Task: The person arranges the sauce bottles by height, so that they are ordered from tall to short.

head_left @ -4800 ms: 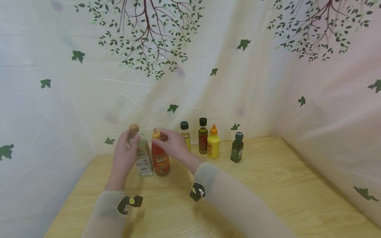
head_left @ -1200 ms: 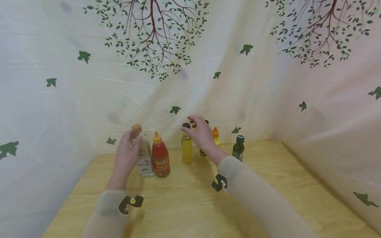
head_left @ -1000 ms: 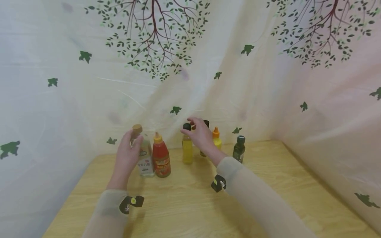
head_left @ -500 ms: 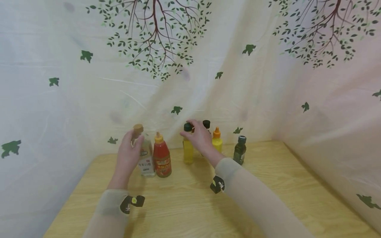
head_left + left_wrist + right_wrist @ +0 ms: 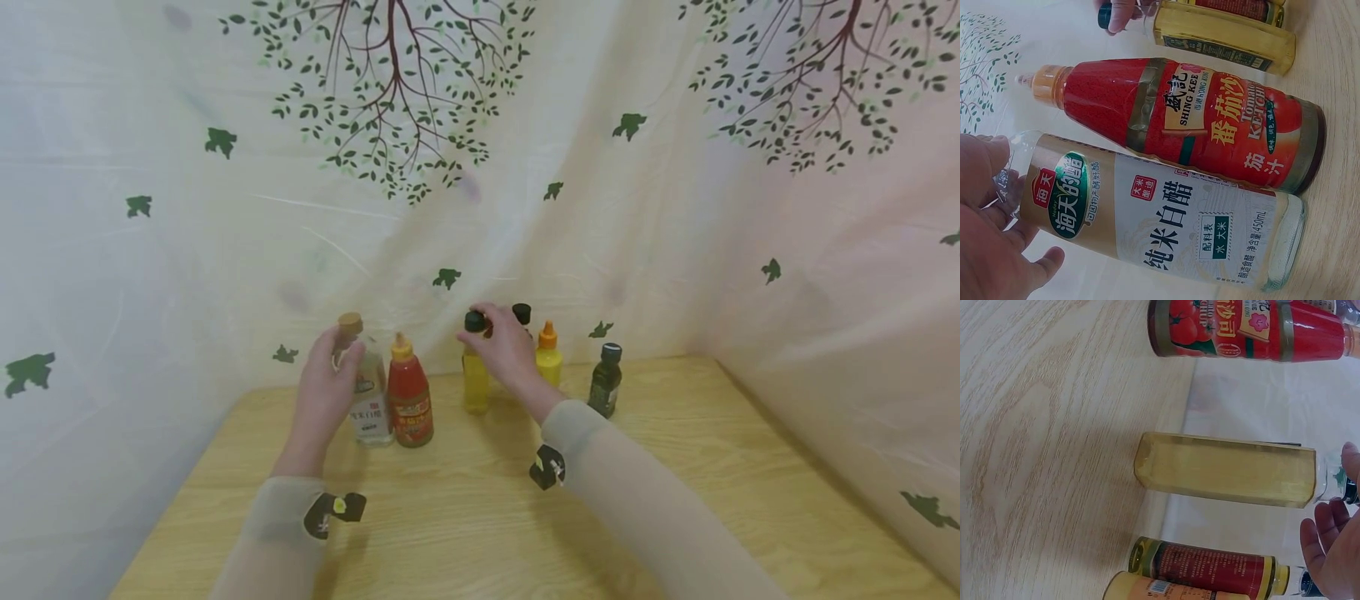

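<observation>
My left hand (image 5: 324,387) grips the neck of a clear rice vinegar bottle (image 5: 370,419), which stands upright at the left of the table. Its fingers reach around the glass below the tan cap, as the left wrist view shows. Touching or nearly touching that bottle on its right is a red tomato ketchup bottle (image 5: 1210,125) with an orange nozzle top. Farther right, my right hand (image 5: 508,348) pinches the neck of a yellow oil bottle (image 5: 1229,469) between thumb and fingers, just under the dark green cap (image 5: 474,321). That bottle stands upright.
Behind my right hand stands a dark-capped bottle with a red label (image 5: 1210,569). Close by is a yellow squeeze bottle (image 5: 548,360) with an orange tip. A small dark green bottle (image 5: 605,383) stands farther right on the wooden table (image 5: 450,517). A leaf-print curtain (image 5: 300,250) hangs behind.
My right hand has moved from the ketchup bottle to the oil bottle's neck, and its thumb and fingers have drawn in around it. My left hand stays on the vinegar bottle.
</observation>
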Motion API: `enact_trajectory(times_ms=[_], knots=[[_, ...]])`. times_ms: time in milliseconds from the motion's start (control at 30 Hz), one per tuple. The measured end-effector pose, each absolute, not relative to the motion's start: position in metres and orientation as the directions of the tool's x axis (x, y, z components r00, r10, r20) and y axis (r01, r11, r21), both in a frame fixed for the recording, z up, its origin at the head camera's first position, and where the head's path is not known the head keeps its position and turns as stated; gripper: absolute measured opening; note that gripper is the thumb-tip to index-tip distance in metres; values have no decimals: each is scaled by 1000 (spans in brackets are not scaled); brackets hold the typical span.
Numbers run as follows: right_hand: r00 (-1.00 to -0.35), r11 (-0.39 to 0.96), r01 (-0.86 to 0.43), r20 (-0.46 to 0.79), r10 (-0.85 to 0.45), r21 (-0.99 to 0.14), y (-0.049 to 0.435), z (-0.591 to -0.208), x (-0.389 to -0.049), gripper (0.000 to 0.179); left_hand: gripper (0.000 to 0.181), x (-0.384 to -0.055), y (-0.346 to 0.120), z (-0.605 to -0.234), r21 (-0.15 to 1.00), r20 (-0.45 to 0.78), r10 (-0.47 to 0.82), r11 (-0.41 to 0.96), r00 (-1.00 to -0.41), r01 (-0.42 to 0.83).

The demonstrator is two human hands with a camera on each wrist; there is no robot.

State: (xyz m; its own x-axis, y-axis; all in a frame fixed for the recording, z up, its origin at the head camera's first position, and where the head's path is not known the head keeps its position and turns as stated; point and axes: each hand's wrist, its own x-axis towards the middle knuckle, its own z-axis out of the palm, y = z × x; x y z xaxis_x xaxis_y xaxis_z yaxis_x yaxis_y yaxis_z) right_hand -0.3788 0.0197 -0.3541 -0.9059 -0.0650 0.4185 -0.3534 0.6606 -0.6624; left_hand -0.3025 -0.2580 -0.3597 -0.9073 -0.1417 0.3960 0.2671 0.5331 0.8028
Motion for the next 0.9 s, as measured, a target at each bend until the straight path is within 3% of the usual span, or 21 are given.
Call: enact_trajectory(times_ms=[533, 900], knots=[[-904, 656, -349, 426, -47, -669, 21, -352, -375, 51, 67, -301, -257, -358, 811, 379, -134, 524, -916, 260], [-891, 633, -390, 447, -76, -669, 21, -346, -365, 52, 60, -300, -258, -357, 817, 382, -133, 511, -914, 267]])
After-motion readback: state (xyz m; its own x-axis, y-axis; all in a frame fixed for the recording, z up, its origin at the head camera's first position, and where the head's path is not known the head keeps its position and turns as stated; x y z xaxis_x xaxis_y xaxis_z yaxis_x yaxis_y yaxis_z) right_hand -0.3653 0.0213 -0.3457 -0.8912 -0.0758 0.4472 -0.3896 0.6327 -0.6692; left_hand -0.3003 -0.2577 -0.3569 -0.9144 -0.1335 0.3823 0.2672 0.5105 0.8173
